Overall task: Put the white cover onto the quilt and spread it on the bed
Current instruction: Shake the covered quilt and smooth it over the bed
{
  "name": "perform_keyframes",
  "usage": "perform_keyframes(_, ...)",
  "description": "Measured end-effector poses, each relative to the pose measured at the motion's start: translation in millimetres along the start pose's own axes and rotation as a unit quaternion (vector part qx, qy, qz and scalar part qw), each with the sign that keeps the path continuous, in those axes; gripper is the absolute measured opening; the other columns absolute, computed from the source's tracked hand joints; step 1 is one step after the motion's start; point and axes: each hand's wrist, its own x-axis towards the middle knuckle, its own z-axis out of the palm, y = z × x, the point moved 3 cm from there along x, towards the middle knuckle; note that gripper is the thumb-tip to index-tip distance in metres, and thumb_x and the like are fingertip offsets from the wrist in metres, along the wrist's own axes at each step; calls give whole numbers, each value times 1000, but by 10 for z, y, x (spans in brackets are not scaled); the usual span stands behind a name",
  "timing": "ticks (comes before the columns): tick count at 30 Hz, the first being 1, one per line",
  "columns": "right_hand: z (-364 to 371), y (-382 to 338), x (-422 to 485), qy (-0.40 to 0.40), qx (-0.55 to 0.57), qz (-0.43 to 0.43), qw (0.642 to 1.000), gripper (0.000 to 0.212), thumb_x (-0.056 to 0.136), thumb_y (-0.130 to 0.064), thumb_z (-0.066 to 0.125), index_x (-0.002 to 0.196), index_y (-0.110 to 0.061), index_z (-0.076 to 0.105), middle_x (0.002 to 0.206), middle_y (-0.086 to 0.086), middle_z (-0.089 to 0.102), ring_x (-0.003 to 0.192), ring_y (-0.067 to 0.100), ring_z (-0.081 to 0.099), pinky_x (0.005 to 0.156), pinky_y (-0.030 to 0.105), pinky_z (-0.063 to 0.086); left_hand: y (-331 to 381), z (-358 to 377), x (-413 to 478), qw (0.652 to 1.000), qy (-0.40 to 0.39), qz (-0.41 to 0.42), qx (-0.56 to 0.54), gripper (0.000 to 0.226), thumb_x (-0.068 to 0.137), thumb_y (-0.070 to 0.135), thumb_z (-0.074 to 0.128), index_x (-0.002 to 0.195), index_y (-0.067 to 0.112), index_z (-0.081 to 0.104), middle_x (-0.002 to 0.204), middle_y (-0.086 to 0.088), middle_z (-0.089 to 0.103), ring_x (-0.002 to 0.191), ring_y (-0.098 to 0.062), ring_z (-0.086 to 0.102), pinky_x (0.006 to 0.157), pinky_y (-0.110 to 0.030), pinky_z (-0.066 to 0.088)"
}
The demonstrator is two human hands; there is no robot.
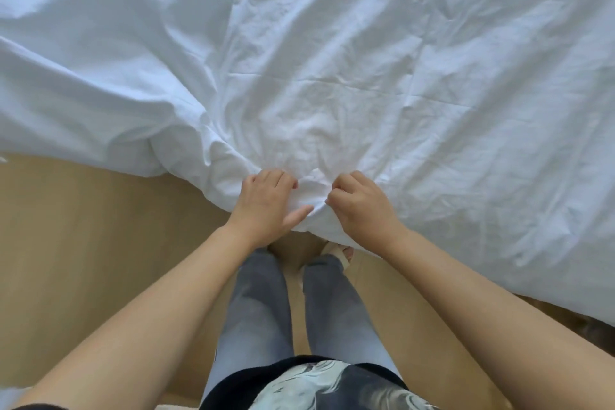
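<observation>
Both your hands are bunched into the near edge of the white cover (332,76). Your left hand (266,203) curls its fingers over a fold, and your right hand (362,206) pinches the cloth just beside it. Beyond them the cover lies creased over the hidden bed, its left part drooping toward the floor (83,226). Judge it light, limp and slippery, so hold it by the hem or the corners. Whether the quilt is inside cannot be told.
</observation>
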Motion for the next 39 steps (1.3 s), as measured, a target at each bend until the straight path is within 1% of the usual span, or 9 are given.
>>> perform_keyframes(7, 81, 75, -46, -91, -68, -22, 993, 23, 57, -6, 83, 71, -8, 64, 76, 7, 61, 67, 27, 57, 60, 31, 46, 96, 140, 0, 998, -16, 25, 56, 38, 50, 14, 90, 64, 8, 55, 62, -5, 54, 53, -25, 53, 51, -28, 34)
perform_keyframes(16, -67, -74, -13, -35, 22, -9, 999, 25, 56, 17, 71, 59, -2, 54, 65, 10, 54, 55, 28, 47, 43, 35, 43, 103, -131, -167, 994, 23, 45, -98, 33, 85, 31, 49, 61, 8, 52, 59, -2, 48, 51, -22, 44, 43, -28, 32)
perform_keyframes(19, -242, -170, 19, -11, 63, 49, 997, 13, 72, 9, 58, 66, -1, 52, 62, 10, 52, 53, 27, 46, 47, 39, 44, 188, -305, -181, 987, 33, -16, -155, 32, 92, 33, 42, 72, 9, 50, 67, 0, 46, 60, -19, 42, 54, -31, 36)
perform_keyframes(23, -949, -248, 170, 79, 163, 131, 975, 19, 93, -13, 40, 81, -4, 51, 68, -3, 45, 61, 10, 38, 59, 17, 32, 565, -851, -55, 952, 95, -59, -285, 17, 99, 28, 38, 86, 18, 34, 60, 15, 31, 48, -6, 33, 46, -22, 26)
perform_keyframes(27, -1437, 106, 536, 187, 116, 177, 959, 11, 94, -6, 39, 90, -1, 49, 73, 2, 45, 64, 11, 39, 58, 24, 28, 743, -1268, 721, 960, 224, 38, -163, 26, 100, 33, 32, 93, 9, 40, 56, 2, 40, 42, -22, 41, 41, -22, 30)
perform_keyframes(30, -1068, 607, 777, 42, -3, 268, 962, 17, 97, -9, 32, 103, 0, 45, 88, 15, 54, 81, 34, 51, 64, 32, 27, 528, -952, 1320, 995, 40, -82, -35, 32, 100, 31, 35, 106, 4, 52, 101, -14, 59, 93, -35, 57, 73, -40, 41)
perform_keyframes(33, -645, 945, 783, -66, -61, 300, 950, 25, 95, -7, 31, 117, -2, 42, 110, 22, 56, 93, 39, 55, 68, 36, 29, 456, -682, 1087, 988, 87, -94, -89, 29, 93, 31, 43, 97, 6, 58, 94, -11, 58, 88, -32, 55, 73, -38, 39)
perform_keyframes(36, -529, 1039, 816, -50, -76, 303, 949, 28, 95, -5, 31, 121, -2, 41, 115, 23, 53, 94, 39, 55, 67, 36, 29, 438, -352, 413, 927, 96, -266, -246, 30, 93, 34, 54, 74, 11, 54, 68, 2, 52, 66, -18, 47, 56, -29, 32)
perform_keyframes(39, -512, 1110, 886, -59, -75, 312, 945, 27, 94, -3, 30, 119, -2, 41, 112, 21, 55, 96, 36, 55, 67, 34, 28, 524, 84, -23, 758, -59, -480, -437, 54, 85, 57, 54, 79, 4, 62, 70, -5, 59, 67, -19, 54, 63, -29, 41)
